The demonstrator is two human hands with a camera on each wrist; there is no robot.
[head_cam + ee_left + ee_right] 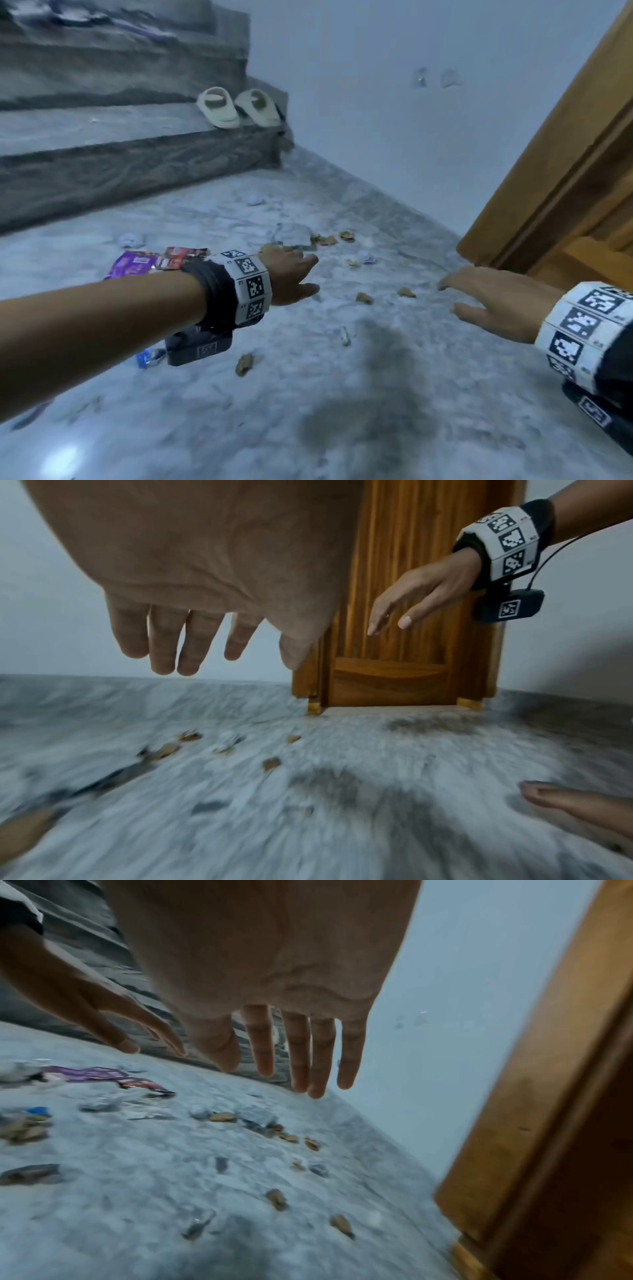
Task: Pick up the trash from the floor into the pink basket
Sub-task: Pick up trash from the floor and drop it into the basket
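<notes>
Trash lies scattered on the grey marble floor: a purple wrapper, a red wrapper, crumpled white paper, a blue scrap and several brown scraps. My left hand hovers over the floor near the wrappers, fingers straight, holding nothing. My right hand is stretched out flat near the brown scraps, also empty. In the wrist views the left fingers and the right fingers hang straight above the floor. No pink basket is in view.
Grey stone steps rise at the left, with a pair of cream slippers on the lowest one. A wooden door stands at the right beside a white wall. A bare foot shows in the left wrist view.
</notes>
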